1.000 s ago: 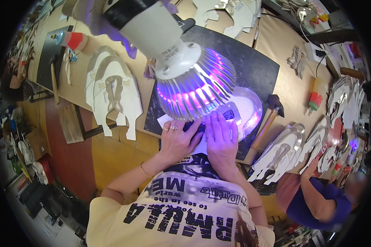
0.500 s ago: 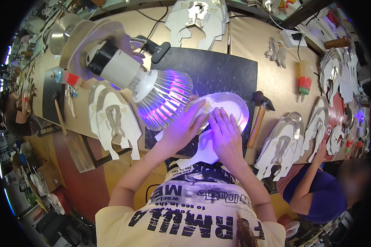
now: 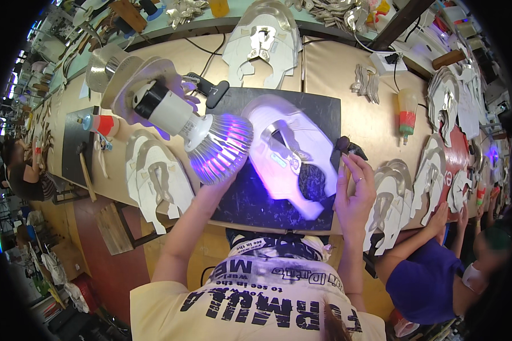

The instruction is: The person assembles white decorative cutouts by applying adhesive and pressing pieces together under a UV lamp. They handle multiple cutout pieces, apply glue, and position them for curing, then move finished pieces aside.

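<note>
A white shoe upper (image 3: 310,136) with a silvery rim lies at a slant over the black mat (image 3: 250,210), smeared by motion. My left hand (image 3: 227,181) is at its left edge, mostly hidden behind the glowing lamp (image 3: 224,145); whether its fingers grip the upper cannot be seen. My right hand (image 3: 355,190) is raised right of the upper, apart from it, thumb and fingers spread. Right by its fingertips is the hammer's dark head (image 3: 342,144); the handle is largely covered by the hand.
Stacked uppers stand left (image 3: 156,176), right (image 3: 389,199) and at the back (image 3: 261,57). A glue bottle (image 3: 407,113) and small silvery pieces (image 3: 365,84) lie at the back right. A co-worker in a purple top (image 3: 424,278) sits to my right.
Both hands were pressing on the upper; now the right has lifted off and moved right to the hammer. The upper has swung round and spread out, and the left hand has gone behind the lamp.
</note>
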{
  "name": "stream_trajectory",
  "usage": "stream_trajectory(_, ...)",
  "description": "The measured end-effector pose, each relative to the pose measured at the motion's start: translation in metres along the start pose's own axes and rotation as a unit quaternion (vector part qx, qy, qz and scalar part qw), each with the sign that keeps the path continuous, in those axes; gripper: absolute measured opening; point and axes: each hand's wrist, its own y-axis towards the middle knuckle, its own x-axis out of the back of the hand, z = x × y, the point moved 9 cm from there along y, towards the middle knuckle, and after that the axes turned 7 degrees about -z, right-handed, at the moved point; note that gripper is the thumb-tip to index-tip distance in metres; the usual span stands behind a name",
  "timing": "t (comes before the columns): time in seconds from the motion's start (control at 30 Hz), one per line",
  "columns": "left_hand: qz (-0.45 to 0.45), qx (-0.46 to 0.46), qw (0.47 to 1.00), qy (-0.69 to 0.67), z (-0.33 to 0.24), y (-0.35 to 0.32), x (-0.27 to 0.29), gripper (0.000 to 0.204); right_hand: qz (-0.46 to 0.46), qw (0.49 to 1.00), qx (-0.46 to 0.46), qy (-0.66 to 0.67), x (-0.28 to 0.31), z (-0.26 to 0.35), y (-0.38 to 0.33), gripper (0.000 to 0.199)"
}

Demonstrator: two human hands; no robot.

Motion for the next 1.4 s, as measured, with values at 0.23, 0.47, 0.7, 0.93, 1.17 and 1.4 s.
stream_trajectory(0.23, 0.128, 0.112, 0.968, 0.186, -0.005, -0.131, 0.030, 0.037, 0.152, 0.986, 0.056, -0.034, -0.048, 0.014, 0.017, 0.021)
stream_trajectory(0.47, 0.091, -0.227, 0.889, 0.388, -0.060, -0.131, 0.003, 0.034, 0.275, 0.951, 0.102, -0.102, -0.099, 0.035, -0.014, 0.024)
stream_trajectory(0.7, 0.151, -0.229, 0.873, 0.403, -0.024, -0.136, -0.028, 0.046, 0.266, 0.939, 0.178, -0.127, -0.102, 0.047, -0.035, 0.021)
stream_trajectory(0.93, 0.120, -0.235, 0.892, 0.366, -0.022, -0.141, -0.025, 0.046, 0.276, 0.912, 0.251, -0.173, -0.090, 0.078, -0.067, 0.024)
stream_trajectory(1.17, 0.127, -0.226, 0.881, 0.396, -0.013, -0.143, -0.030, 0.040, 0.309, 0.909, 0.149, -0.237, -0.105, 0.064, -0.070, 0.022)
stream_trajectory(1.4, 0.162, -0.165, 0.891, 0.391, -0.005, -0.139, -0.028, 0.044, 0.217, 0.963, 0.073, -0.144, -0.098, 0.057, -0.070, 0.019)
